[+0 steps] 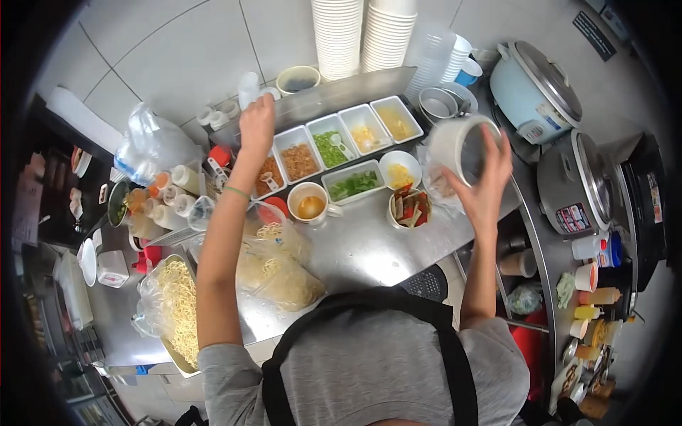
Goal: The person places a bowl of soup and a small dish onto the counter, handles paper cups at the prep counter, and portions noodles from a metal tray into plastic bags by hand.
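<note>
My left hand (257,122) is raised over the back left of the topping bins, its fingers closed together beside small white lids (270,94); what is between them is hidden. On the right, my right hand (484,169) grips a white tub (458,145) tilted on its side, fingers at its rim. Between my arms, a white mug (307,203) with brownish liquid stands on the steel counter. A cup of red and green pieces (410,208) stands beside a white bowl of yellow bits (400,170). Chopped green onion (330,148) with a spoon fills one bin.
Bagged noodles (277,266) lie left of centre, and a noodle tray (183,312) is further left. Squeeze bottles (186,179) crowd the back left. Stacked white cups (337,35) rise behind the bins. Two rice cookers (529,92) stand at right.
</note>
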Action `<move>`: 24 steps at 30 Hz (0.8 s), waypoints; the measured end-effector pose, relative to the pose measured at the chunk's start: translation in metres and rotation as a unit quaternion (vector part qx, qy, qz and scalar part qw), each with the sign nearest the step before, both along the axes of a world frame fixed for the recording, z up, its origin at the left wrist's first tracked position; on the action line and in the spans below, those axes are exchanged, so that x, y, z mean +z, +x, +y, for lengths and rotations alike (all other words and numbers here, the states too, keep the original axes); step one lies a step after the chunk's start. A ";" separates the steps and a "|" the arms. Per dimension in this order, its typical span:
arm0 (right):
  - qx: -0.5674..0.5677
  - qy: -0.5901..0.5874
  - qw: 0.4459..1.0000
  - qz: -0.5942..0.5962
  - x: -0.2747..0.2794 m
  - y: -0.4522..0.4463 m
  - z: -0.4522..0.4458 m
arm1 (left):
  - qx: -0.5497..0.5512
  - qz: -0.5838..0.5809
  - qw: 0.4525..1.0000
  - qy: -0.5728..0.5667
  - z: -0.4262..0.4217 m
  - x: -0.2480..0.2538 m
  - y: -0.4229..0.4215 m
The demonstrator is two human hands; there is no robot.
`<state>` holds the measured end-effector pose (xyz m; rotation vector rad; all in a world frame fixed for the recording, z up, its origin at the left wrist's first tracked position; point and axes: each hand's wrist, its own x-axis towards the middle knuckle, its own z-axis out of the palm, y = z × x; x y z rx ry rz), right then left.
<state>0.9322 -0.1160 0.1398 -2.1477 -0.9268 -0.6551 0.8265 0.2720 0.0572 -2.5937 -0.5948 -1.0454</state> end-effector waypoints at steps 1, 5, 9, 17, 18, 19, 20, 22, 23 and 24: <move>0.042 0.000 0.999 -0.024 0.010 -0.001 0.025 | -0.001 -0.002 1.000 0.001 -0.001 0.000 0.000; 0.176 0.026 0.978 -0.105 0.029 0.002 0.142 | 0.003 -0.004 1.000 0.007 -0.008 0.002 -0.004; 0.218 0.029 0.964 -0.150 0.019 0.020 0.265 | 0.008 -0.010 1.000 0.015 -0.010 0.003 -0.004; 0.153 -0.336 0.929 0.023 -0.055 0.078 0.396 | 0.007 -0.012 1.000 0.001 -0.006 0.000 -0.001; 0.172 -0.323 0.930 0.035 -0.052 0.079 0.393 | 0.008 -0.012 1.000 0.004 -0.005 0.001 0.000; 0.191 -0.312 0.930 0.050 -0.046 0.078 0.385 | 0.009 -0.011 1.000 0.004 -0.005 0.002 0.000; 0.208 -0.299 0.929 0.065 -0.040 0.078 0.377 | 0.008 -0.010 1.000 0.005 -0.005 0.002 -0.001; 0.295 -0.111 0.949 0.005 -0.034 0.077 0.348 | 0.013 -0.004 1.000 -0.009 -0.004 0.003 0.000; 0.333 -0.018 0.942 -0.027 -0.033 0.076 0.327 | 0.015 -0.002 1.000 -0.019 -0.003 0.002 0.001; 0.385 0.009 0.923 0.019 -0.021 0.067 0.292 | 0.014 -0.011 1.000 -0.014 0.001 -0.002 0.002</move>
